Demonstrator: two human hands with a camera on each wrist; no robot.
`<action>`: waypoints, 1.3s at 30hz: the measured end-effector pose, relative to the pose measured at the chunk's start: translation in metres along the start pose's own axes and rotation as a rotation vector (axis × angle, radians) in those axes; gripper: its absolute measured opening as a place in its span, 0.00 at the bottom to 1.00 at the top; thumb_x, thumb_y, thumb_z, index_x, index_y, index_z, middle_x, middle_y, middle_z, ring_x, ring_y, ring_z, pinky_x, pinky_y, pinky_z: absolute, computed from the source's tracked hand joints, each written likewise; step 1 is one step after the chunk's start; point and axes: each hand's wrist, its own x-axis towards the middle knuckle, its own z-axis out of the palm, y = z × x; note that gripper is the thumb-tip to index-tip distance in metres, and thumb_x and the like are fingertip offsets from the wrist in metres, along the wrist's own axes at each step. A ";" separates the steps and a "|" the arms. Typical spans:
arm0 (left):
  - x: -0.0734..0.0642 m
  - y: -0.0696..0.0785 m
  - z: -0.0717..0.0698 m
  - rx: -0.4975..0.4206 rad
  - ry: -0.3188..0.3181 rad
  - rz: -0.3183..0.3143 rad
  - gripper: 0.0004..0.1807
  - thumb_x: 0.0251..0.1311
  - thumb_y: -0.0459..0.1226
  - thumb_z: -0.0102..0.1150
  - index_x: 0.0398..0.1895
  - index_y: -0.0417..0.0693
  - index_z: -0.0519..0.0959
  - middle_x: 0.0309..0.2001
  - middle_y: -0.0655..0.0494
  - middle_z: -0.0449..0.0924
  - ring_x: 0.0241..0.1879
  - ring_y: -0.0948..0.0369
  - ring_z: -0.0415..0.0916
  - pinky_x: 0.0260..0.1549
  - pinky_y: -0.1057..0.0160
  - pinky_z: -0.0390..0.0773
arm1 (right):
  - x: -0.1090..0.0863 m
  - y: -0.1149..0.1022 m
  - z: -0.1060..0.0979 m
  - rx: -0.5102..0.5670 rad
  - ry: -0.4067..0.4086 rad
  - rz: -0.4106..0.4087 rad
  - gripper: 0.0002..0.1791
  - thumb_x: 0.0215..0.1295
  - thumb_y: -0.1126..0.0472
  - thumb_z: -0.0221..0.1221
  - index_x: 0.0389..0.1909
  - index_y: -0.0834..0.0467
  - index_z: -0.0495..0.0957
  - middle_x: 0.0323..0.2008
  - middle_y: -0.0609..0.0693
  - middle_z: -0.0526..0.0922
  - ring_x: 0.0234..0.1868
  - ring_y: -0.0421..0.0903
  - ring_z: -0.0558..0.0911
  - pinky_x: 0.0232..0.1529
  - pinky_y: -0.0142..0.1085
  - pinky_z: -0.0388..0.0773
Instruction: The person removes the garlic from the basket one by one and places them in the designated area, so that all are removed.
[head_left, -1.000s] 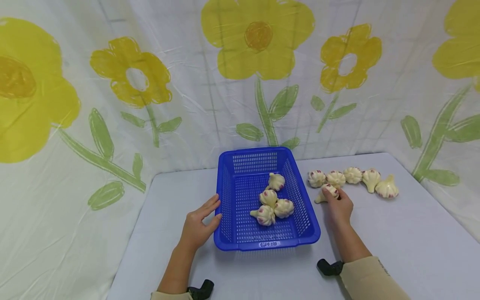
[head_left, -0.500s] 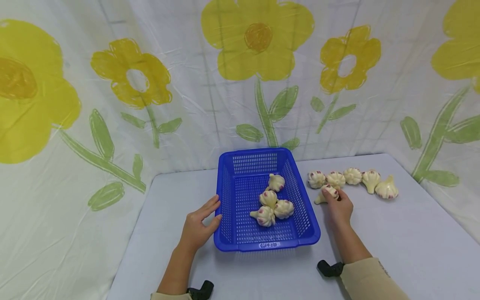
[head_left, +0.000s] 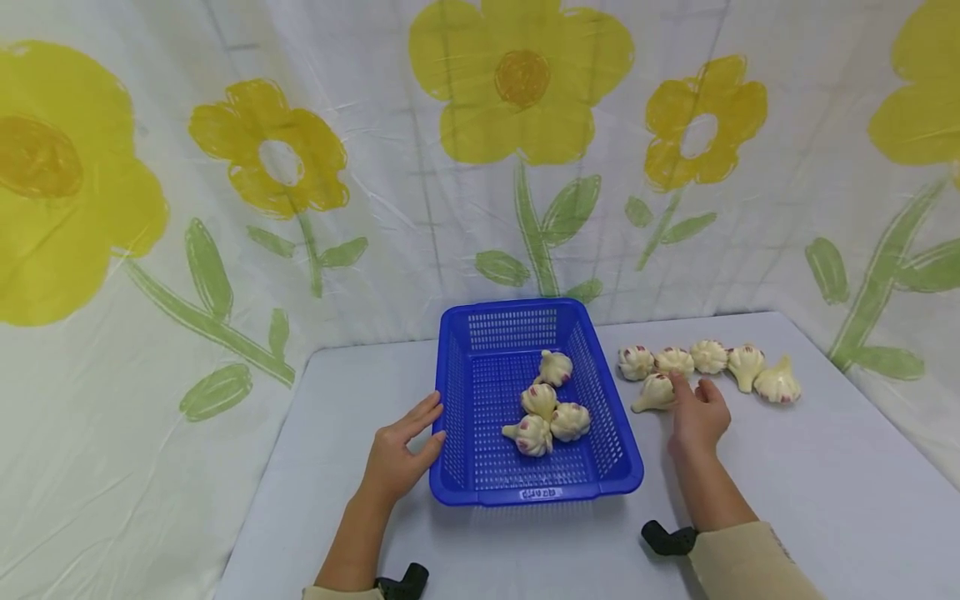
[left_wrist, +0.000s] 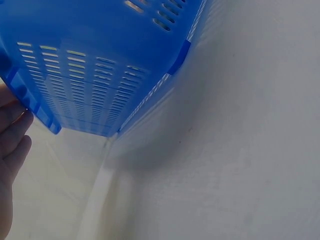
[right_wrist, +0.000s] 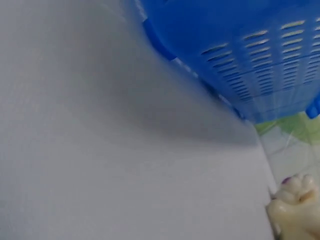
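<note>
Left hand (head_left: 397,457) resting against the left rim of the blue basket (head_left: 487,497), fingers spread and grasping nothing. Right hand (head_left: 699,412) loosely bent just right of the nearest garlic bulb (head_left: 655,392), apparently released from it; exact contact impossible to tell. Lying on its side on the white table (head_left: 810,483), just beside the basket's right rim, neck toward the basket. Judging by the gloss, probably moulded plastic or foam: likely light, stiff, a little slippery, not easily bruised. Best taken round the fat belly, thumb opposite fingers; narrow neck usable too, though apt to swivel. Likely to roll if nudged off-centre.

Behind it, a close row of five bulbs (head_left: 709,357), running along the table's back edge toward the back right corner. Inside the basket, four more bulbs (head_left: 570,422), mostly right of centre, three bunched and one nearer the back edge. All cream, lobed, smooth, with purple-red flecks.

Basket of thin, stiff-looking plastic: rounded corners, turned-out rim, slotted walls, gridded floor. Tabletop matt and pale. Beyond, thin creased cloth (head_left: 382,192) with yellow flowers and green leaves. At the right forearm, beige sleeve (head_left: 750,567).
</note>
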 end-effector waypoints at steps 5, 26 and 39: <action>0.000 0.001 0.000 0.001 -0.005 -0.008 0.23 0.58 0.34 0.64 0.59 0.39 0.79 0.64 0.49 0.76 0.62 0.53 0.75 0.61 0.76 0.68 | -0.008 -0.032 0.001 0.139 0.030 -0.082 0.41 0.58 0.50 0.69 0.71 0.55 0.66 0.72 0.53 0.65 0.71 0.44 0.63 0.70 0.31 0.66; 0.000 0.001 0.001 -0.013 -0.010 -0.035 0.24 0.58 0.35 0.65 0.59 0.40 0.79 0.64 0.49 0.76 0.63 0.53 0.75 0.61 0.77 0.68 | -0.049 -0.146 0.049 0.325 -0.667 -0.498 0.24 0.59 0.69 0.66 0.58 0.65 0.77 0.48 0.48 0.85 0.51 0.41 0.84 0.53 0.25 0.80; 0.001 0.003 -0.001 -0.020 -0.016 -0.036 0.23 0.58 0.35 0.65 0.58 0.39 0.79 0.64 0.49 0.76 0.63 0.52 0.75 0.62 0.76 0.68 | -0.080 -0.125 0.113 -0.585 -1.213 -0.613 0.31 0.59 0.48 0.68 0.63 0.49 0.75 0.51 0.49 0.84 0.53 0.45 0.82 0.52 0.40 0.83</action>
